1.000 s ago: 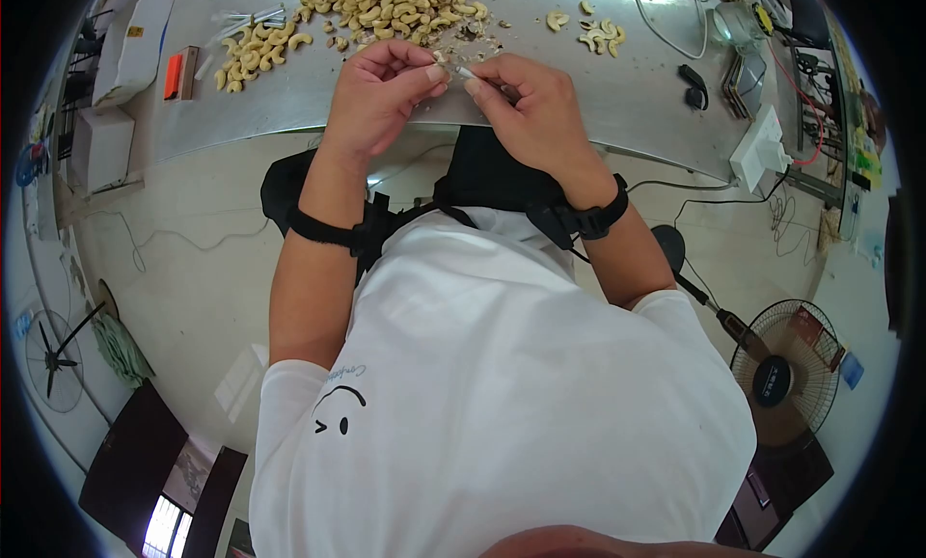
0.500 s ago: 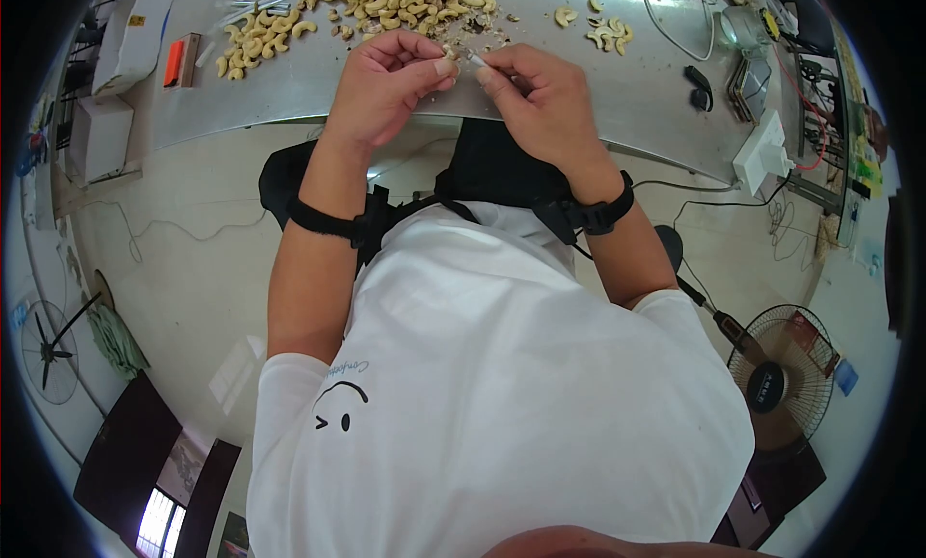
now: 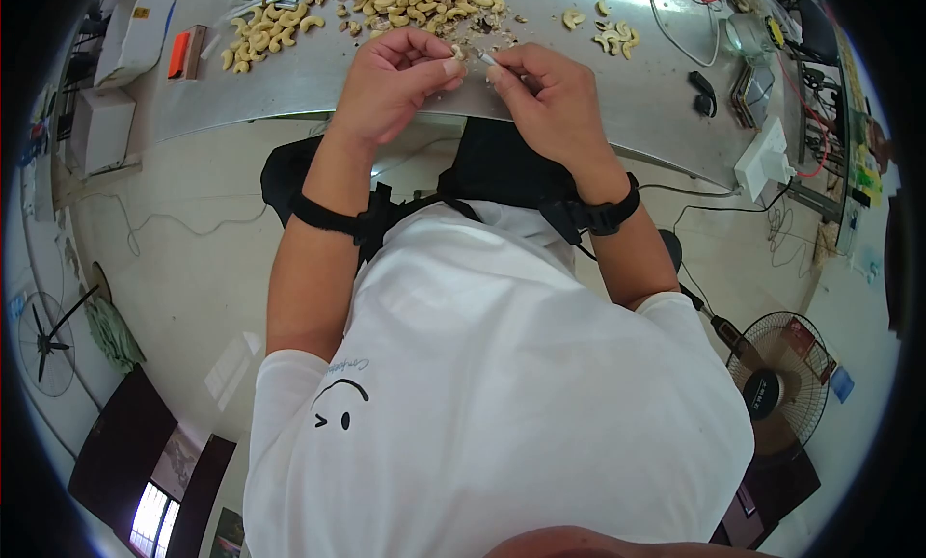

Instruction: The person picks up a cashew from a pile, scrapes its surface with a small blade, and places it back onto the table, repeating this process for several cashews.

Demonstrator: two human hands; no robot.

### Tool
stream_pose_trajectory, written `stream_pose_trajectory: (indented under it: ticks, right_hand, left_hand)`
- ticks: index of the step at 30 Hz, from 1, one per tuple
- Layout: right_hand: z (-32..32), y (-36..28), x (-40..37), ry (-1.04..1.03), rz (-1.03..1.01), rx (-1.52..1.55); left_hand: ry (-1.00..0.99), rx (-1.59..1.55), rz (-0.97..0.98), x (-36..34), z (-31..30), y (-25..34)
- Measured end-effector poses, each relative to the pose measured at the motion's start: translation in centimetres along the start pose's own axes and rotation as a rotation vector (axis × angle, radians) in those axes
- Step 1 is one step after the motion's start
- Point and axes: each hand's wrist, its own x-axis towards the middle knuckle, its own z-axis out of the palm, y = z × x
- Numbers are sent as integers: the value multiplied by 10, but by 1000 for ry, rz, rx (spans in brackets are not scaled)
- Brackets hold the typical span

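Over the front edge of the metal table, my left hand pinches a cashew nut between thumb and fingertips, which cover most of it. My right hand is closed on a small tool with a thin pale handle. Its tip points at the nut; whether they touch is too small to tell. Just beyond my hands lies a large heap of cashew nuts, with brown skin scraps at its near side. A smaller group of cashews lies to the left, and several more lie to the right.
An orange and grey box and thin metallic sticks are at the table's left. On the right are a black object, a glass jar, cables and a white power strip. A fan stands behind, right.
The view has shifted slightly, so the table things appear a little to the right. Both hands keep nearly the same pose, holding the nut and the tool close together.
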Motion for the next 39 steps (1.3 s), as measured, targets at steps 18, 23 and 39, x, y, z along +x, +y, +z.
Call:
stream_pose_trajectory:
  ticks: [18, 23, 39]
  right_hand:
    - [1, 4, 3, -16, 17, 29]
    - [0, -5, 2, -75, 21, -12]
    - [-2, -1, 8, 40, 24, -102]
  left_hand:
    - [44, 37, -39, -1, -2, -1]
    - [45, -16, -20, 3, -1, -1]
    - [91, 145, -33, 1, 1, 1]
